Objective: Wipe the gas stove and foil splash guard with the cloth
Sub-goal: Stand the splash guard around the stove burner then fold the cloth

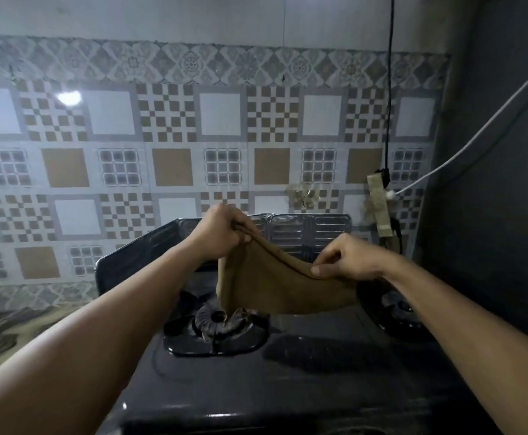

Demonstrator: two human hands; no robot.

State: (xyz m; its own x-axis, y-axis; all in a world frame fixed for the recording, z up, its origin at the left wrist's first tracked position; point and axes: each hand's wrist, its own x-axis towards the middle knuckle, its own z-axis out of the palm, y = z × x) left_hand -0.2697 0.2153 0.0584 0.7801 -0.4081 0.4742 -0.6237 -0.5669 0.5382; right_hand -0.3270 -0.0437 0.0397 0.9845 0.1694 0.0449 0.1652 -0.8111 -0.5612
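A brown cloth [275,287] hangs stretched between both hands above the black gas stove [287,372]. My left hand [221,233] pinches its upper left corner, raised higher. My right hand [350,259] grips the right edge, a little lower. The cloth's bottom dangles just over the left burner [215,321]. The right burner [397,309] is partly hidden behind my right forearm. The foil splash guard [306,233] stands along the stove's back and left side, behind the hands.
A patterned tile wall [168,136] rises behind the stove. A power strip [378,202] hangs on the wall at the right with a black cable and a white cable [476,136] plugged in. A marbled counter [5,334] lies left; a dark wall closes the right.
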